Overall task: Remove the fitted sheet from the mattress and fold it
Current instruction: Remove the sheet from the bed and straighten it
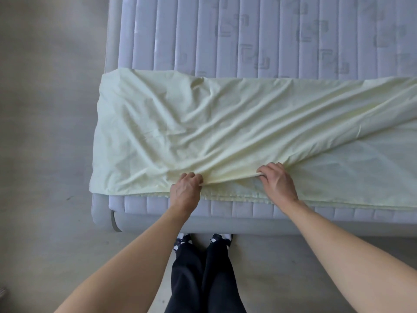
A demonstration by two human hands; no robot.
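Head view looks down on a pale yellow fitted sheet (203,132) already off the quilted mattress (248,37) and lying as a long, creased band across the mattress's near edge, its left end overhanging the near left corner and its right end running out of view. Both hands work a ridge of cloth just inside that near edge. The left hand (186,188) has its fingers (194,177) curled tight, pinching the ridge; the right hand (278,181) does likewise, fingers (269,169) hooked over the fold with cloth bunched under them. To fold well from here, I judge it best to keep both grips level and pull the ridge taut between them, so that the diagonal wrinkles running toward the far right flatten before the layer is carried over; the stacked hems along the near edge should stay lined up.
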